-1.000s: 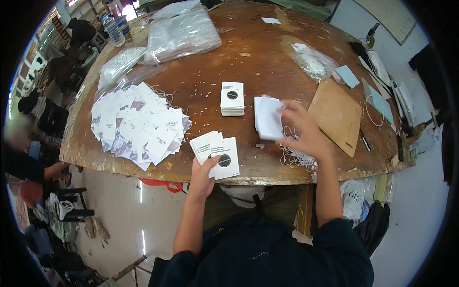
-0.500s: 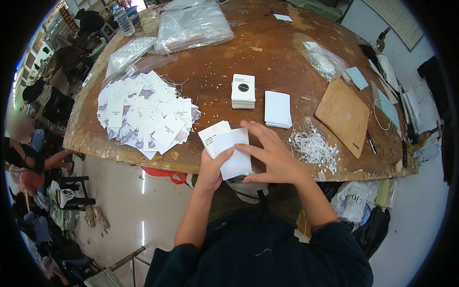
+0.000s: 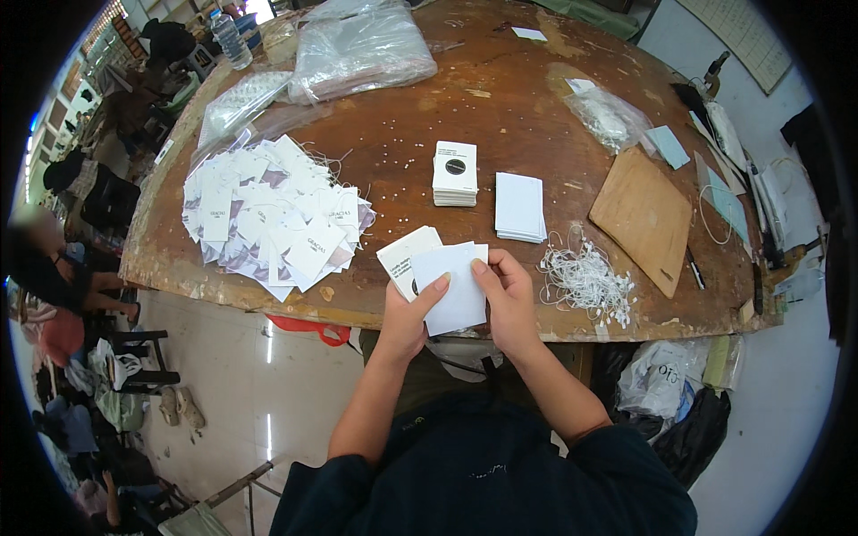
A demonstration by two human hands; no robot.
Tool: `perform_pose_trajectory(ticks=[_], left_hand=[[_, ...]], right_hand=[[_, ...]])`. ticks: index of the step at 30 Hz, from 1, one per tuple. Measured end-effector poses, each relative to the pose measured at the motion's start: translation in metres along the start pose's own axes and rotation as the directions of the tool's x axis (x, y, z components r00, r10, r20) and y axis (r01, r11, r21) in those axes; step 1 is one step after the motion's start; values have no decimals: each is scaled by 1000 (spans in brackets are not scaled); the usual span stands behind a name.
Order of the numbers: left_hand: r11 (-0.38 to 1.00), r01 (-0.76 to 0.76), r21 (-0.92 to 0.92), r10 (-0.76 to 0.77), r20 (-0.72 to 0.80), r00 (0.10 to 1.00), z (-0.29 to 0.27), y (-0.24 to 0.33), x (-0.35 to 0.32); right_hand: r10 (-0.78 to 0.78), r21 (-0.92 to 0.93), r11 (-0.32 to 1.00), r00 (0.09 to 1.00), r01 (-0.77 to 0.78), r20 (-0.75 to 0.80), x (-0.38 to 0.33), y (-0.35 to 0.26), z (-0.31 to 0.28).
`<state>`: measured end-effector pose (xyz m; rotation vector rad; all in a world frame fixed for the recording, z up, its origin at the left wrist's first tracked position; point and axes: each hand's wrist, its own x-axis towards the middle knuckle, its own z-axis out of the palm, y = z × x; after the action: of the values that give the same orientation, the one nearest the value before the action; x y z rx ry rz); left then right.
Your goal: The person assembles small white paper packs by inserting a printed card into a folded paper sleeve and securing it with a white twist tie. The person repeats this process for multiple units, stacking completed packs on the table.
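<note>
Over the table's near edge, my left hand (image 3: 409,314) grips a small bundle of white cards (image 3: 409,248), its thumb pressed on top. Some of these cards carry print and a black circle. Blank white cards (image 3: 450,284) lie across them, fanned slightly. My right hand (image 3: 508,301) pinches the right edge of the blank cards, thumb on top and fingers curled behind. Ahead of my hands stand a neat stack of printed cards with a black circle (image 3: 455,176) and a stack of blank cards (image 3: 519,207). Right of my hands is a tangle of white strings (image 3: 588,279).
A big heap of white tags (image 3: 273,210) with strings covers the table's left. Clear plastic packages (image 3: 362,49) and a water bottle (image 3: 231,37) sit at the far left. A wooden board (image 3: 642,217) and a plastic bag (image 3: 608,116) lie right. People sit beyond the left edge.
My right hand has gone from spread fingers above the cards to a pinch on their right edge. The cards have shifted slightly right, and the blank ones are fanned.
</note>
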<state>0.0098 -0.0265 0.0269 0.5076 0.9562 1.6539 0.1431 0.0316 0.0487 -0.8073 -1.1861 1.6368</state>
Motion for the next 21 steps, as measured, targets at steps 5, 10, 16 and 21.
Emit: perform_pose_trajectory(ticks=[5,10,16,21], left_hand=[[997,7,-79,-7,1,1000,5,0,-2],[993,-34,-112,36,20,999,11,0,-5],[999,-5,-50,6,17,1000,4,-2,-3],[985,-103,-139,100,-29,995,4,11,14]], right_hand=[[-3,-53,999,1000,3,-7,-4,1,2],[-8,-14,1000,1000,8,-21,-4,-4,4],[-4,-5,1000,1000,4,-5,-2,-4,3],[-58,-44,998,995,55,-85,2,-5,-9]])
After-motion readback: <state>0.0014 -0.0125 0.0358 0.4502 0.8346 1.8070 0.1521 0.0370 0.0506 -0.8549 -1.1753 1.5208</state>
